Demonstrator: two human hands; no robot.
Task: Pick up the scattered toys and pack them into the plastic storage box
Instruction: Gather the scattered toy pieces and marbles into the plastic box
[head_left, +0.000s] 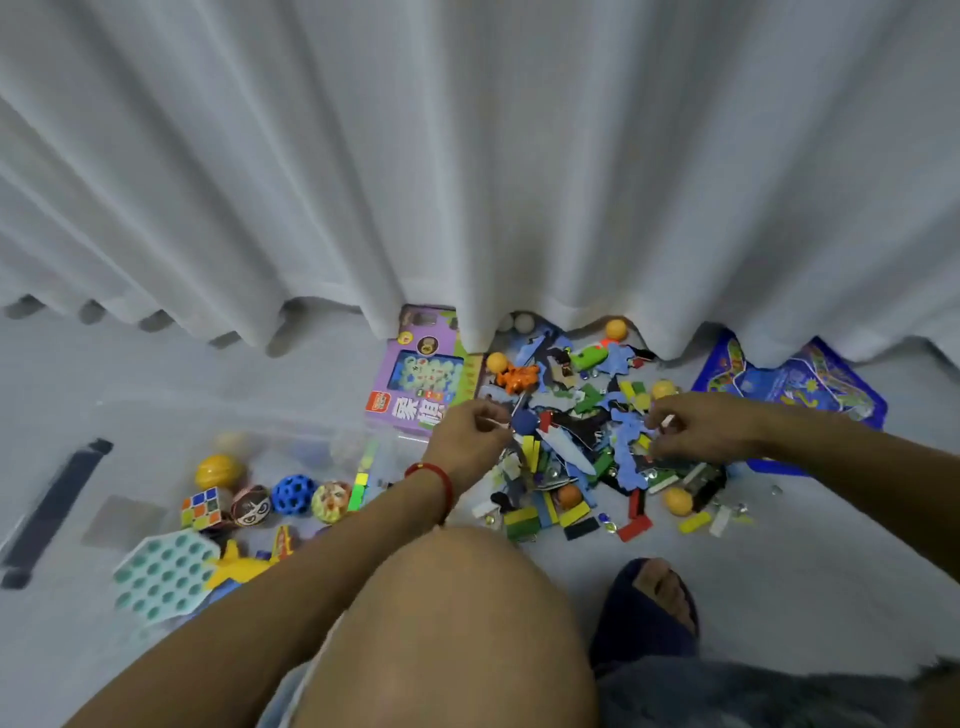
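I see the left hand (470, 441) pinching a thin stick and the right hand (696, 428) pinching a small white piece, both at frame centre over the toy pile (576, 467). The storage box (249, 499) sits lower left; a curtain (467, 182) overhangs the pile's far edge.

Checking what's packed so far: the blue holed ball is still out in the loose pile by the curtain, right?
Not quite. The head view shows the blue holed ball already in the clear box, beside the cube, not in the pile by the curtain.
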